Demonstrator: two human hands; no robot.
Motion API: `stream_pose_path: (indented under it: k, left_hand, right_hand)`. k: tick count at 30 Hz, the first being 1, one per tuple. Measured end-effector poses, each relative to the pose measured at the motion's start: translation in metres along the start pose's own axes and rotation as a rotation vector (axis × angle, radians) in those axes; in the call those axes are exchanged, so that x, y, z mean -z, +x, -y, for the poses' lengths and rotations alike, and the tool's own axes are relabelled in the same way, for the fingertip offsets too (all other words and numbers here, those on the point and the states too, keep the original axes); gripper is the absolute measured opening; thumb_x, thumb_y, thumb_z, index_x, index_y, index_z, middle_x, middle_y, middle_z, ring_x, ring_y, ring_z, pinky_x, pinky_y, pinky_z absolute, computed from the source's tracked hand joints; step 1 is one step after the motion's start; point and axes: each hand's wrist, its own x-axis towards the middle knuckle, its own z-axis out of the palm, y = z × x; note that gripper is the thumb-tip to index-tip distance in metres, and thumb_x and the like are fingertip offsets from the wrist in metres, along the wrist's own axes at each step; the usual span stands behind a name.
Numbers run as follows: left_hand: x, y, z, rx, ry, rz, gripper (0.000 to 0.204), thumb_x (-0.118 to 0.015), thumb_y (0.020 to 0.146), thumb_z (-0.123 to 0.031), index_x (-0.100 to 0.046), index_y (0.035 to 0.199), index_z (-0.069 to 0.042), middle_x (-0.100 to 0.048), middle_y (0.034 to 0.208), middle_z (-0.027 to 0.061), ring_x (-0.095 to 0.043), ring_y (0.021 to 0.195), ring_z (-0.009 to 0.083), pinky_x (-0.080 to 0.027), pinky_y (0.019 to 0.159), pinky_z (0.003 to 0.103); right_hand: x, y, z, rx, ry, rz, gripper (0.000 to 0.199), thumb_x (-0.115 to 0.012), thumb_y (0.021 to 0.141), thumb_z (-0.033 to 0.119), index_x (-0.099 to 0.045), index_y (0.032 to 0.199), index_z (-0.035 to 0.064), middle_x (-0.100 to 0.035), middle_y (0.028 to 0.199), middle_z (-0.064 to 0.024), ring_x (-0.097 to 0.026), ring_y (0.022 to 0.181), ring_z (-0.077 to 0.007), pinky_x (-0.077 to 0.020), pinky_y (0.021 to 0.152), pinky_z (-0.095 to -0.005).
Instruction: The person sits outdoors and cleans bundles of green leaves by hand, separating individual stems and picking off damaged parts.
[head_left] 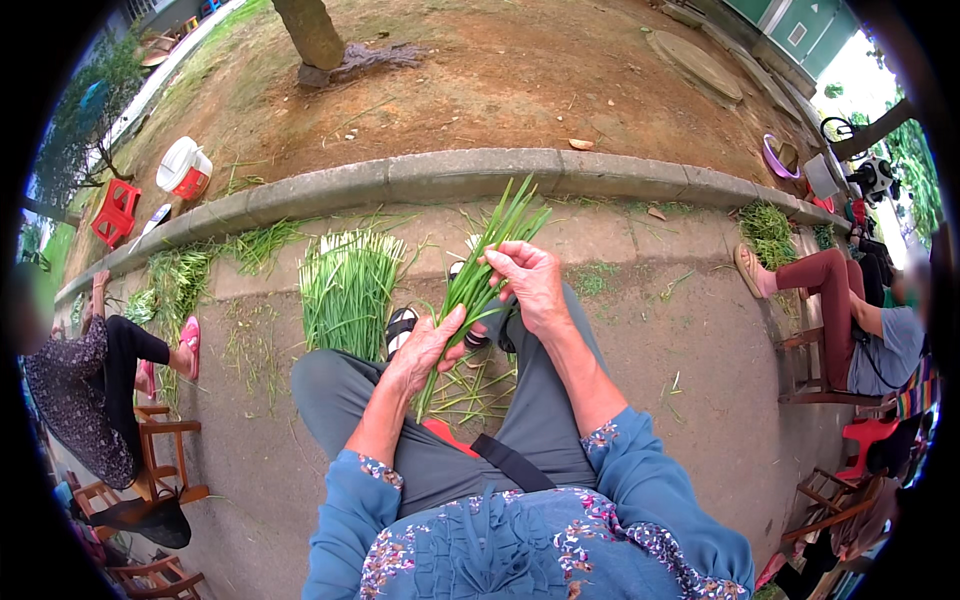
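Note:
A bunch of long green garlic chives (465, 290) slants across my lap, its upper ends pointing up and right. My left hand (428, 348) is closed around the lower part of the bunch. Higher up, my right hand (528, 283) pinches several stalks, thumb against fingers, at the right side of the bunch. A large pile of chives (350, 290) lies on the pavement left of my feet, pale ends away from me. Loose stalks (478, 392) are scattered on the ground between my legs.
A concrete curb (480, 172) runs across beyond my feet, with bare soil and a tree trunk (310, 35) behind it. At left are a red stool (116, 212), a white-and-red bucket (185, 168) and a seated person (85, 400). Another person (830, 300) sits at right near a heap of greens (766, 235).

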Motion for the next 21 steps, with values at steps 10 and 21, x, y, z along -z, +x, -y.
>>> stream_pose_path:
  k: [10,21]
  left_hand:
    - [-0.002,-0.002,-0.004,0.014,0.016,0.003,0.048,-0.047,0.087,-0.047,-0.059,0.093,-0.001,-0.036,0.05,-0.0049,-0.03,0.042,0.004,-0.019,0.037,0.02]
    - [-0.005,-0.003,-0.006,-0.03,0.076,0.061,0.044,-0.048,0.088,-0.043,-0.061,0.093,-0.002,-0.033,0.048,-0.0061,-0.026,0.04,0.0039,-0.017,0.037,0.021]
  right_hand:
    - [0.0,0.0,-0.005,-0.019,0.054,0.048,0.01,-0.055,0.087,0.014,-0.054,0.089,0.0042,-0.064,0.078,-0.0081,-0.051,0.047,-0.0045,-0.037,0.036,-0.0153]
    - [-0.016,-0.005,-0.009,0.011,0.086,-0.078,0.009,-0.051,0.089,0.014,-0.046,0.085,0.0079,-0.051,0.057,0.0001,-0.04,0.037,-0.0039,-0.0307,0.032,-0.0177]
